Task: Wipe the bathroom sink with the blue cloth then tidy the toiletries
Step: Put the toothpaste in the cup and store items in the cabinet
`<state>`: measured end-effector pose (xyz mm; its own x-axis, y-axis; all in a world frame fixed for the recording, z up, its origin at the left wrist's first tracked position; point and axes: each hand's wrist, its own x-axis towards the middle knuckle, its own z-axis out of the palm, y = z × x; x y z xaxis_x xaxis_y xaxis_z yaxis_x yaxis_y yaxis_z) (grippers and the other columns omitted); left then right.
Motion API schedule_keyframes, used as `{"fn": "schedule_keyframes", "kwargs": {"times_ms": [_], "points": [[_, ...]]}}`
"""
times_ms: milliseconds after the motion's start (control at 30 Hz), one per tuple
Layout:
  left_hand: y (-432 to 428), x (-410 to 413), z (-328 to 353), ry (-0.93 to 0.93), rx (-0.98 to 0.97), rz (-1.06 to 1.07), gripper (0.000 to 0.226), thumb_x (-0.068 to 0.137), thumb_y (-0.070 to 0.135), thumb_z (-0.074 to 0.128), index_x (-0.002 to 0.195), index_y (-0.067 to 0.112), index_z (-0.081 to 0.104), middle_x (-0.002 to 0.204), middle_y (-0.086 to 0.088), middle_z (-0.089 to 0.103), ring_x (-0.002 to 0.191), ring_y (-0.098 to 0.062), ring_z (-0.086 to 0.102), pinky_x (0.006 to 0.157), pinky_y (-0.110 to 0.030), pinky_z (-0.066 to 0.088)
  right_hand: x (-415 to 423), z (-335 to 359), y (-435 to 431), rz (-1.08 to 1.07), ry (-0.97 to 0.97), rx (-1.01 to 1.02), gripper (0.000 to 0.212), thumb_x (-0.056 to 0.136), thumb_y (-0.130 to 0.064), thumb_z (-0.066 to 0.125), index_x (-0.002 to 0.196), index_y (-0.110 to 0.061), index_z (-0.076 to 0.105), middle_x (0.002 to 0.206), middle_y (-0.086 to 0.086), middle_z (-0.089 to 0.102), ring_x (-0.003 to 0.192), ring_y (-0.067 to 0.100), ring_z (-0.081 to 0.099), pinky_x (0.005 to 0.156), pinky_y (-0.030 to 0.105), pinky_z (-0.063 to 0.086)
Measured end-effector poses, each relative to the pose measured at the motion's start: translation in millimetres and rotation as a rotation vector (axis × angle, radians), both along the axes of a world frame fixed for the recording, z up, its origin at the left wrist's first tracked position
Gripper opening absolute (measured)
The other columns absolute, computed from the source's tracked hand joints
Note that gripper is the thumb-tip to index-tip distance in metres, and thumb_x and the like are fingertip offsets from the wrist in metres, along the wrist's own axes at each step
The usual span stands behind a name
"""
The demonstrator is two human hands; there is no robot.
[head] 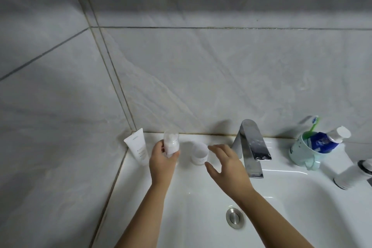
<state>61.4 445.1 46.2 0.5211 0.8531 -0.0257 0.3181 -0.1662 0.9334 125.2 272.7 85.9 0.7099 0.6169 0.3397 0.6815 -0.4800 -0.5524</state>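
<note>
Where both bare forearms reach in from the near edge, the white sink (281, 217) fills the foreground, its round steel drain stopper (234, 218) lying nearer than the faucet (252, 147) and slightly left of it.

Left of the faucet, the right hand (227, 169) hovers palm down with its grip spread wide and holding nothing. Its thumb and forefinger bracket a short white jar (199, 153) that stands on the counter (213, 139); whether they touch the jar cannot be told.

Further left of the faucet, the left hand (161, 164) has its grip curled round the lower half of a clear plastic container (171, 143) with white contents, held roughly upright. Beyond that hand, furthest left of the faucet, a white tube (137, 148) stands cap down in the corner, leaning against the side wall.

Right of the faucet, a mint-green cup (300, 153) sits on the counter with a green toothbrush (313, 125) and a blue-and-white toothpaste tube (326, 141) standing in it. Near the picture's right edge, a white and chrome object (349, 175) is too blurred to name.

Behind the faucet, large pale grey wall tiles (221, 76) with dark grout lines rise from the counter's back edge, meeting a second tiled wall at the left corner.
</note>
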Motion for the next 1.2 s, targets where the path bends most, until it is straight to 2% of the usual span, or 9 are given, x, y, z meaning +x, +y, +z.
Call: {"fn": "schedule_keyframes", "kwargs": {"times_ms": [200,333,533,767,867,967,1033,1100,1200], "points": [[-37.1,-45.0,72.1,-0.192,0.081,0.029,0.034,0.068,0.019,0.079,0.089,0.036,0.057,0.091,0.022,0.063,0.090,0.001,0.057,0.072,-0.019,0.044,1.0,50.5,-9.9,0.099,-0.072,0.067,0.038,0.081,-0.025,0.064,0.116,-0.011,0.060,0.113,0.004,0.060,0.102,0.024,0.058,0.082,0.024,0.040],[-58.3,-72.0,146.9,-0.281,0.222,0.118,0.040,0.064,0.025,0.080,0.086,0.044,0.054,0.090,0.023,0.061,0.083,0.006,0.054,0.062,-0.004,0.037,3.1,104.9,-17.3,0.204,-0.228,0.104,0.043,0.080,-0.039,0.048,0.111,-0.012,0.063,0.106,0.004,0.063,0.093,0.023,0.061,0.073,0.023,0.046],[-70.1,-88.9,254.1,-0.410,0.425,0.194,0.030,0.065,0.027,0.079,0.084,0.038,0.059,0.082,0.019,0.064,0.070,0.001,0.059,0.055,-0.006,0.040,13.5,199.1,-23.1,0.326,-0.472,0.184,0.041,0.082,-0.039,0.047,0.105,-0.010,0.066,0.100,0.006,0.065,0.090,0.025,0.063,0.077,0.032,0.052],[-62.0,-78.3,344.3,-0.629,0.537,0.207,0.035,0.069,0.023,0.079,0.100,0.019,0.063,0.088,0.010,0.066,0.073,-0.001,0.061,0.060,-0.006,0.045,26.0,279.5,-20.9,0.339,-0.629,0.247,0.038,0.083,-0.037,0.052,0.108,-0.012,0.065,0.101,0.004,0.064,0.091,0.024,0.062,0.077,0.031,0.049],[-52.6,-65.4,379.7,-0.672,0.523,0.179,0.029,0.070,0.025,0.079,0.094,0.023,0.063,0.085,0.011,0.067,0.068,0.003,0.062,0.058,-0.009,0.047,32.2,308.0,-14.1,0.328,-0.651,0.274,0.033,0.082,-0.027,0.065,0.112,-0.013,0.063,0.107,0.003,0.062,0.096,0.022,0.059,0.077,0.031,0.047],[-41.8,-47.7,410.7,-0.668,0.574,0.180,0.025,0.070,0.025,0.079,0.081,0.032,0.058,0.077,0.016,0.063,0.061,0.008,0.059,0.054,-0.006,0.044,37.2,335.3,-6.3,0.338,-0.664,0.281,0.034,0.082,-0.025,0.064,0.114,-0.014,0.062,0.108,0.003,0.061,0.098,0.022,0.057,0.078,0.032,0.048],[-33.3,-34.9,426.8,-0.649,0.614,0.187,0.024,0.070,0.027,0.079,0.082,0.027,0.059,0.077,0.015,0.063,0.064,0.003,0.060,0.053,-0.006,0.044,42.9,350.9,-0.7,0.337,-0.677,0.289,0.031,0.083,-0.023,0.063,0.112,-0.013,0.063,0.106,0.003,0.061,0.097,0.021,0.056,0.076,0.026,0.044],[-21.0,-22.9,438.7,-0.629,0.637,0.206,0.025,0.071,0.029,0.079,0.085,0.022,0.060,0.080,0.008,0.065,0.071,-0.006,0.063,0.057,-0.013,0.047,47.0,363.4,3.9,0.335,-0.673,0.321,0.029,0.083,-0.023,0.064,0.110,-0.013,0.064,0.104,0.002,0.060,0.094,0.019,0.056,0.074,0.023,0.040],[3.2,-5.4,451.1,-0.622,0.672,0.256,0.030,0.068,0.038,0.079,0.085,0.020,0.061,0.087,0.001,0.067,0.078,-0.017,0.064,0.067,-0.032,0.054,49.2,375.7,11.2,0.349,-0.664,0.357,0.025,0.084,-0.024,0.063,0.107,-0.014,0.064,0.101,0.000,0.060,0.090,0.018,0.056,0.068,0.027,0.044]]}}
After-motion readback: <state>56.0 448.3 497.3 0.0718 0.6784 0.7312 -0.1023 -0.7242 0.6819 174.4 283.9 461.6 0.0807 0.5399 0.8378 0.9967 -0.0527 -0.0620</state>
